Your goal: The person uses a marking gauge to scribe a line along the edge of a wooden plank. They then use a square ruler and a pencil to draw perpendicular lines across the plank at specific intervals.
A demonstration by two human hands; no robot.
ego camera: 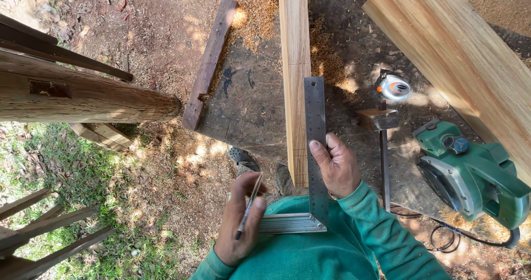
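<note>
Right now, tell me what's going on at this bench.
A person in a green top holds a metal square flat along a pale plank with the right hand. The left hand holds a pencil near the square's short leg. A tape measure and green power planer lie alongside.

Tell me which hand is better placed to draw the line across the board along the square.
Left. The left hand already grips the pencil, tip free, close beside the steel square. The right hand is occupied pressing the square's blade against the light board, so it likely should keep holding.
</note>
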